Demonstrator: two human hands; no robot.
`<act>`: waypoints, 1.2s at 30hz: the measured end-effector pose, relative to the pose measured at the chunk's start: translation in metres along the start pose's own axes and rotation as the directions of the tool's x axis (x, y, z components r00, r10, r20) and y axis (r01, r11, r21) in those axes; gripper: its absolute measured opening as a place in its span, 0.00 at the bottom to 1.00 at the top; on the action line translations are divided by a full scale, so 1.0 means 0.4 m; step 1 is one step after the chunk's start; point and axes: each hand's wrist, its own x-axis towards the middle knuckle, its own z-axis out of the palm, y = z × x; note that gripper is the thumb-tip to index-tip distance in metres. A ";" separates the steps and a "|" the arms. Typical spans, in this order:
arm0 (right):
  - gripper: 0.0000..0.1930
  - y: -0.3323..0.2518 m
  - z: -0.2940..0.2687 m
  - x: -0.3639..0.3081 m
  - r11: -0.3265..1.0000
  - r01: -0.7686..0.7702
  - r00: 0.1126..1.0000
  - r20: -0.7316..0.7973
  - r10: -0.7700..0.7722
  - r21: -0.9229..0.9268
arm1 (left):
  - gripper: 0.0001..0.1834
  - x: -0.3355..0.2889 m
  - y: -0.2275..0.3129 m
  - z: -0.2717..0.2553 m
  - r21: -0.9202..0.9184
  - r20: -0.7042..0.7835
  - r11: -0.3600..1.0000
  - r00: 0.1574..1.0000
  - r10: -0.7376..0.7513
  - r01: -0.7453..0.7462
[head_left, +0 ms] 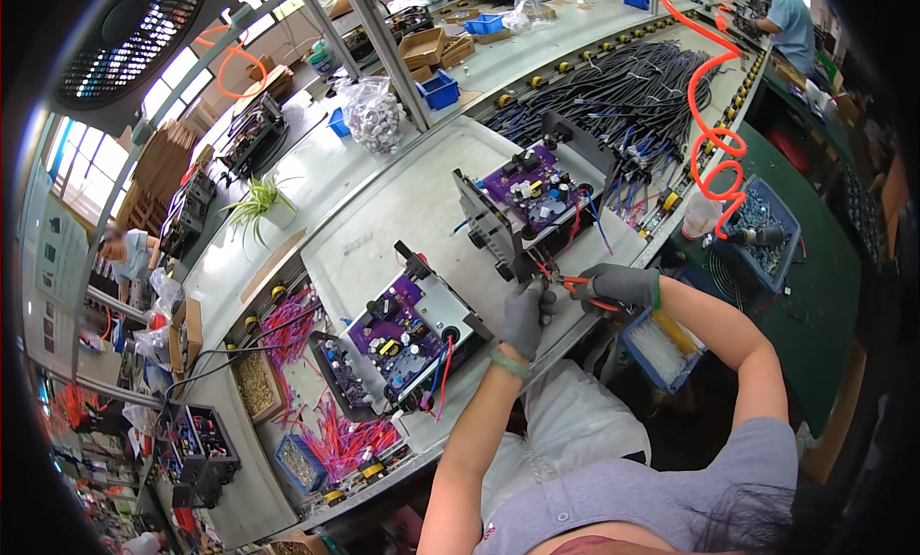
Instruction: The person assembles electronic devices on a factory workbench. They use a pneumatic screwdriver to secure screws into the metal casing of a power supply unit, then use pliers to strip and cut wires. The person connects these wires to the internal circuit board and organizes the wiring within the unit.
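Note:
My right hand [623, 285], in a grey glove, is closed around red-handled pliers [579, 285]. Their jaws point left, toward my left hand [525, 317], also gloved in grey. Its fingers are curled in a pinch close to the jaws, and what they hold is too small to make out. Both hands are at the near corner of an open electronic unit [537, 186], which has a purple circuit board, dark end panels and loose red and blue wires. To the left lies a second such unit [391, 333], its red and blue wires hanging toward me.
Black cables [623, 95] are heaped behind the far unit. Pink and red wires [350, 435] lie at left beside a blue bin [300, 464]. At right are a coiled orange air hose [714, 143] and a blue tray of small parts [762, 234]. A blue bin [661, 349] sits below my right hand.

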 end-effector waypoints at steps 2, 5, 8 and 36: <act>0.19 -0.008 0.017 0.013 0.998 0.044 0.999 -0.028 -0.045 -0.047 | 0.10 -0.008 -0.010 0.002 0.029 -0.046 0.996 0.996 0.081 -0.080; 0.17 0.004 0.052 0.017 0.877 0.083 0.963 -0.190 -0.194 -0.474 | 0.10 -0.072 0.001 0.013 0.010 -0.112 0.995 0.989 0.100 -0.099; 0.15 0.052 0.079 -0.024 0.721 0.182 0.923 -0.137 -0.359 -0.668 | 0.13 -0.126 -0.074 -0.038 0.144 -0.082 0.959 0.962 0.259 -0.246; 0.21 -0.109 0.294 0.127 0.281 0.548 0.305 -0.125 -0.944 -0.787 | 0.26 -0.543 0.418 -0.460 0.927 -0.069 0.212 0.416 0.907 -0.309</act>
